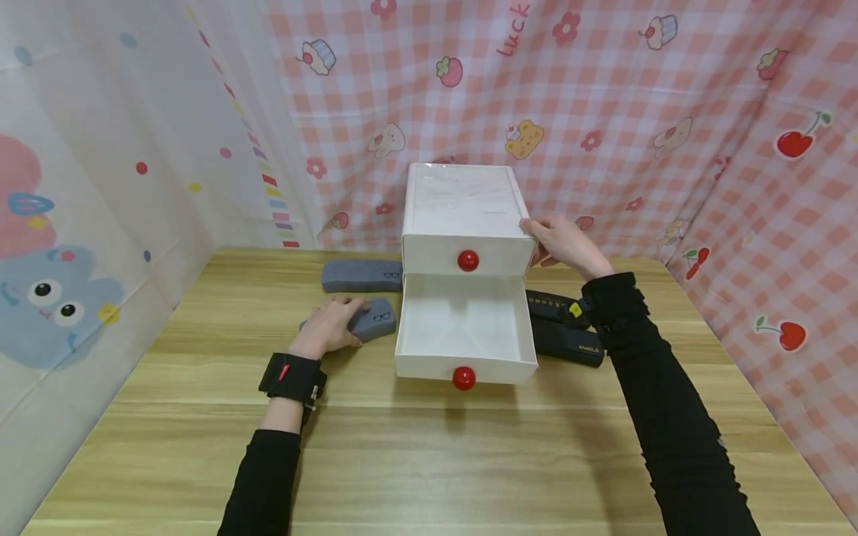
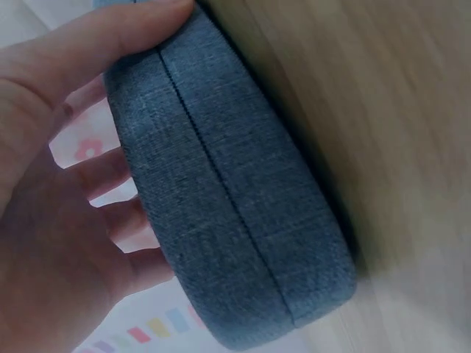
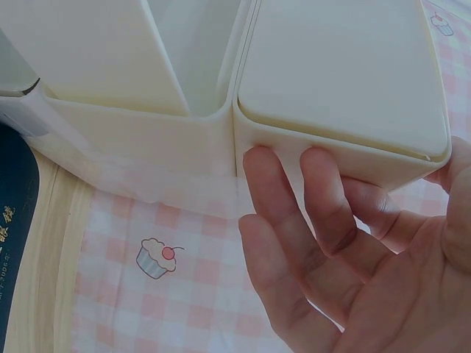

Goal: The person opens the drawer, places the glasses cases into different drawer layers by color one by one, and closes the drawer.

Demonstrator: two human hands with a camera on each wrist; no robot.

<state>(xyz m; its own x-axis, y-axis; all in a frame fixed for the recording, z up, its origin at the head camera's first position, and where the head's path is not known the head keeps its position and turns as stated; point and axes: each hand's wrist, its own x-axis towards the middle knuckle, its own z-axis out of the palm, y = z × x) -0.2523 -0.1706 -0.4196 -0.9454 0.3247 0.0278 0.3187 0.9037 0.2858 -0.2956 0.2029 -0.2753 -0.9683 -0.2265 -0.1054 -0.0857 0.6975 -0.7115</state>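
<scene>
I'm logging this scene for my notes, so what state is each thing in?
drawer box: upright on the table
upper drawer: pushed in
lower drawer: pulled out
front gray case: closed
back gray case: lying flat, looks closed
nearer black case: lying flat, looks closed
farther black case: partly hidden, can't tell whether closed
left hand: grips the front gray case
right hand: holds the drawer box's upper edge

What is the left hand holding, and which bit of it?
The left hand holds the nearer grey-blue glasses case around its middle, across its width: thumb on one long side, fingers on the opposite side.
</scene>
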